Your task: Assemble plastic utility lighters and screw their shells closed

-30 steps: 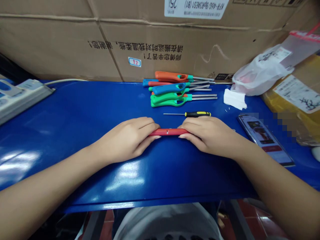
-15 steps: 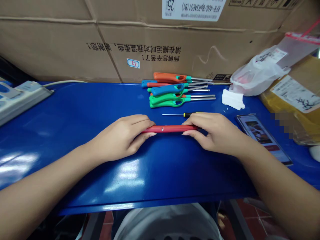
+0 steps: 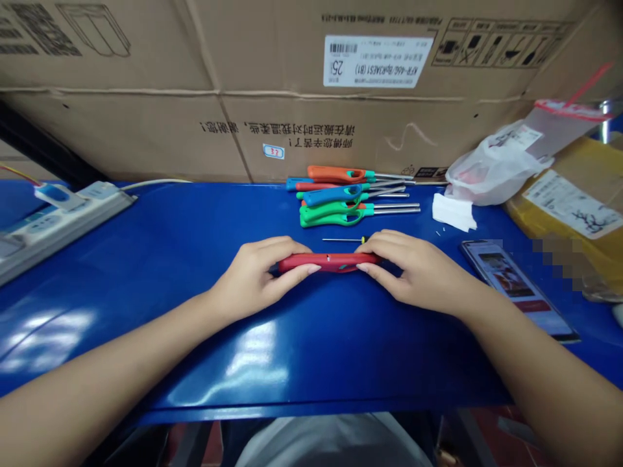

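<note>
A red long-neck lighter [image 3: 335, 262] is held level just above the blue table, one end in each hand. My left hand [image 3: 265, 272] grips its left end, thumb in front and fingers behind. At the other end my right hand [image 3: 409, 269] pinches it the same way, and any metal tube there is hidden. A small dark notch and a bit of teal show on the red body. Just behind lies a screwdriver [image 3: 341, 240], its handle partly covered by my right hand. Farther back is a pile of orange, blue, red and green long-neck lighters [image 3: 335, 211].
A large cardboard box [image 3: 170, 143] stands along the back of the blue table [image 3: 204, 363]. On the left is a white power strip [image 3: 68, 224]. To the right are a phone [image 3: 516, 288], folded white paper [image 3: 453, 212], a plastic bag [image 3: 487, 168] and a taped parcel [image 3: 584, 188].
The red lighter has rolled slightly between my hands, so more of its side and some teal show. My left hand's grip reaches farther along it. The camera view has tilted up.
</note>
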The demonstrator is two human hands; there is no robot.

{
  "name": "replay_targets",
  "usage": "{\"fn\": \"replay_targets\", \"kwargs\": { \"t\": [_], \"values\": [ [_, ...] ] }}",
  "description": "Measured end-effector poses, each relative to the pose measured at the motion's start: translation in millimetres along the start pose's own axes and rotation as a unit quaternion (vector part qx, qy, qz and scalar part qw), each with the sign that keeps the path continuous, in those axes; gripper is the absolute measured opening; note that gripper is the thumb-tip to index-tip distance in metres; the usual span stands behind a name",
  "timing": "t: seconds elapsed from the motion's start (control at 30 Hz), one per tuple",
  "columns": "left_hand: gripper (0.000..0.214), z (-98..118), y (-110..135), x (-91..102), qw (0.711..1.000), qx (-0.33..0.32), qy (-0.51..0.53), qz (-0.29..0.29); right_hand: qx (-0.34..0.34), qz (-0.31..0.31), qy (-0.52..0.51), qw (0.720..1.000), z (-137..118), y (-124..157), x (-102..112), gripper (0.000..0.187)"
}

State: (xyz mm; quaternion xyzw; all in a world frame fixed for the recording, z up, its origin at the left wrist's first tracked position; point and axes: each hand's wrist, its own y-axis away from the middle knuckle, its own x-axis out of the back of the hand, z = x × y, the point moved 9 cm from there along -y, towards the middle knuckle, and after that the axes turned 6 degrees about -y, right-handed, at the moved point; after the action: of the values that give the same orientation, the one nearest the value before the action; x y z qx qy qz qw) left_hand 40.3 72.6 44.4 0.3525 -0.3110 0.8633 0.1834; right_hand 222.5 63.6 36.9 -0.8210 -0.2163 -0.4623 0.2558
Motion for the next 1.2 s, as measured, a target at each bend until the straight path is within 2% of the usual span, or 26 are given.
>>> {"fn": "replay_targets", "kwargs": {
  "t": [0.07, 0.13, 0.2, 0.23, 0.27, 0.43, 0.5, 0.57, 0.8, 0.93, 1.07, 1.2],
  "values": [
    [0.027, -16.1, 2.7, -4.0, 0.988, 0.119, 0.099, 0.001, 0.024, 0.01, -0.001, 1.0, -7.9, -0.3, -1.7, 0.034],
    [0.04, -29.2, 10.2, -21.4, 0.941, 0.239, 0.238, -0.035, 0.055, 0.014, 0.004, 0.998, -17.2, -0.5, -4.6, 0.047],
    [0.047, -30.0, 14.6, -36.9, 0.891, 0.292, 0.341, -0.066, 0.076, 0.012, 0.011, 0.997, -24.0, -0.5, -7.4, 0.047],
    [0.047, -28.2, 13.8, -39.8, 0.881, 0.29, 0.366, -0.07, 0.081, 0.012, 0.016, 0.997, -25.6, -0.6, -8.0, 0.044],
    [0.045, -26.3, 11.3, -38.5, 0.884, 0.275, 0.374, -0.063, 0.081, 0.013, 0.02, 0.996, -25.9, -0.6, -7.7, 0.042],
    [0.023, -8.1, -1.7, -4.6, 0.964, 0.087, 0.249, 0.032, 0.069, 0.049, -0.009, 0.996, -22.2, 0.7, 2.9, 0.038],
    [0.019, -0.6, -1.2, 2.3, 0.978, 0.037, 0.2, 0.048, 0.082, 0.052, -0.015, 0.995, -24.9, 1.6, 3.5, 0.038],
    [0.015, 4.4, 0.2, 4.0, 0.983, 0.015, 0.178, 0.052, 0.095, 0.052, -0.012, 0.994, -28.6, 2.3, 1.8, 0.038],
    [0.02, 11.1, 1.6, -2.8, 0.975, 0.03, 0.22, 0.025, 0.123, 0.071, -0.04, 0.989, -37.0, 3.6, 0.1, 0.029],
    [0.019, 10.9, 1.3, -1.9, 0.975, 0.039, 0.215, 0.024, 0.115, 0.071, -0.054, 0.989, -33.7, 4.2, 2.4, 0.029],
    [0.014, 0.4, 1.5, 0.9, 0.971, 0.074, 0.223, 0.035, 0.075, 0.035, -0.028, 0.996, -21.7, 3.4, 0.8, 0.033],
    [0.016, -16.5, 2.6, -0.6, 0.956, 0.131, 0.259, 0.041, 0.031, -0.004, 0.02, 0.999, -9.4, 2.4, 0.5, 0.025]
  ]
}}
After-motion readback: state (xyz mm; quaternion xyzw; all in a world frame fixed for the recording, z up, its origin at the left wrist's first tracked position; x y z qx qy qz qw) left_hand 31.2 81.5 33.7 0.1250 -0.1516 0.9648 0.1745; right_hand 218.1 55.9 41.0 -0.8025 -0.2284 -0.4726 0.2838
